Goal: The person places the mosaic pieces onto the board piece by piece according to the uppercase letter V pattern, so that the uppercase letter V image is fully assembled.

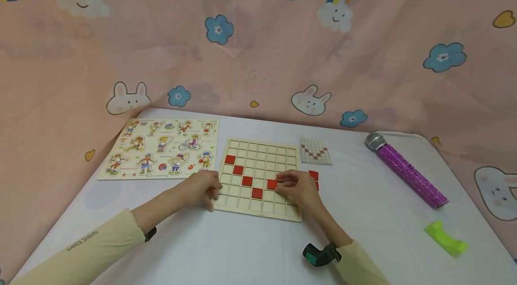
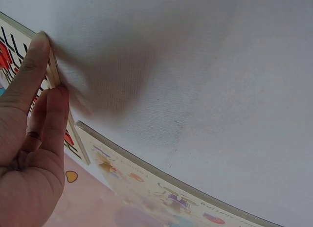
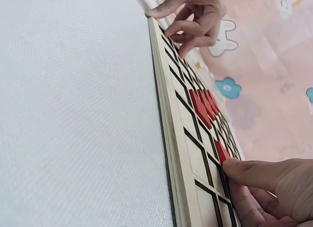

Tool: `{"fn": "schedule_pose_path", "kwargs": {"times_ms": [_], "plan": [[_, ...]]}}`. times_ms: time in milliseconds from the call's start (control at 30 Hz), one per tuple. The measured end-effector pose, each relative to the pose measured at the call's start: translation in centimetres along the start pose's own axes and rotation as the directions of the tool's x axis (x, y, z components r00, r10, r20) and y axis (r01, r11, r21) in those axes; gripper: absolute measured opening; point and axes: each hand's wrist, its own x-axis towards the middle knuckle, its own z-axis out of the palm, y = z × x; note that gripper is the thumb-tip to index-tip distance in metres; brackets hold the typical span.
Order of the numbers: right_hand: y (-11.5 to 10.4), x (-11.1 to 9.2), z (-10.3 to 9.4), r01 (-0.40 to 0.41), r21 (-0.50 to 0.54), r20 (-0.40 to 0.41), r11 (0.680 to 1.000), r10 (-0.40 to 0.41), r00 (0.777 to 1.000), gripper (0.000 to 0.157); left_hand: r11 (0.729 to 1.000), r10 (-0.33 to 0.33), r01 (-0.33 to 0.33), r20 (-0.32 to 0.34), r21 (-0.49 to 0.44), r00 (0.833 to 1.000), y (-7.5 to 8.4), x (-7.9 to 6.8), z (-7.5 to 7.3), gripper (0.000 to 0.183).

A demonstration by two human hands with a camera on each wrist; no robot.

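Observation:
A wooden grid board [image 1: 258, 159] lies on the table, with several red square tiles in its cells forming a diagonal. My left hand [image 1: 203, 187] holds the board's near left corner, its thumb and curled fingers against the edges. Over the right part of the grid, my right hand [image 1: 298, 188] pinches a red tile [image 1: 272, 184] at a cell, the thumb touching it in the right wrist view. Whether that tile lies flat is hard to tell. Two loose red tiles [image 1: 313, 175] lie just right of the board, partly behind the right hand.
Beyond the board's right side lies a small pattern card [image 1: 316, 151] with red squares. A picture puzzle board [image 1: 161, 148] lies at the left. Farther right are a purple glittery microphone [image 1: 408, 170] and a green curved piece [image 1: 446, 238]. A printed cloth [image 1: 258, 51] hangs behind.

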Motion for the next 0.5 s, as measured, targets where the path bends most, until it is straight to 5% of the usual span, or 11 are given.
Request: {"fn": "schedule_pose_path", "kwargs": {"times_ms": [500], "plan": [[-0.16, 0.27, -0.15, 0.000, 0.038, 0.057, 0.999, -0.002, 0.998, 0.032, 1.000, 0.012, -0.012, 0.000, 0.011, 1.000, 0.00, 0.11, -0.06, 0.028]]}}
